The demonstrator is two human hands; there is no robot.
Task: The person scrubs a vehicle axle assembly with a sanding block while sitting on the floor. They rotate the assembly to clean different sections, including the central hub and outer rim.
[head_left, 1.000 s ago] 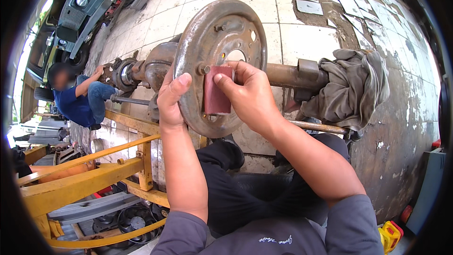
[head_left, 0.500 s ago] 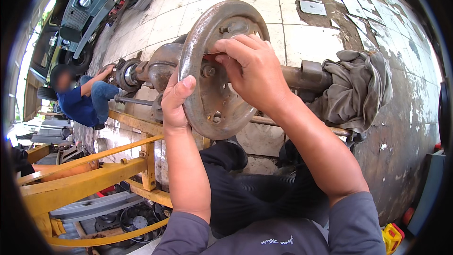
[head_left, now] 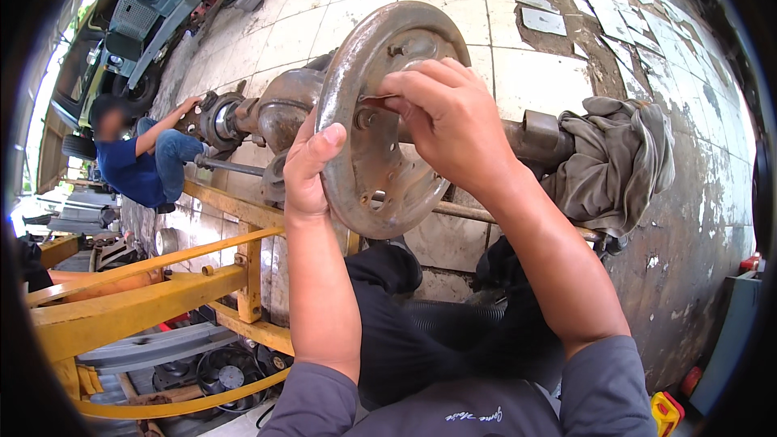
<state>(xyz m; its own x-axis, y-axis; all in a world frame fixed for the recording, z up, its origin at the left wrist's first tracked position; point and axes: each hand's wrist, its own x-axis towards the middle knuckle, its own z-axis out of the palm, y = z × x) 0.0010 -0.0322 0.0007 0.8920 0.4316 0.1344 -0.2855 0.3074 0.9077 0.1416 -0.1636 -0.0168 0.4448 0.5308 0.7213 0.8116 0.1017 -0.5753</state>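
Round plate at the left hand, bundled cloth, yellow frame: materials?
Round plate: likely steel, worn bare finish; rusty brown face, greyish sheen on the rim.
Bundled cloth: matte grey-brown fabric, going by the soft folds; fibre can't be told.
Yellow frame: probably painted steel; even yellow coat with brownish scuffs.

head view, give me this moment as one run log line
left hand: grips round metal plate by rim | right hand: pinches reddish sheet, mostly hidden, at plate's face | grey cloth: bunched on metal tube
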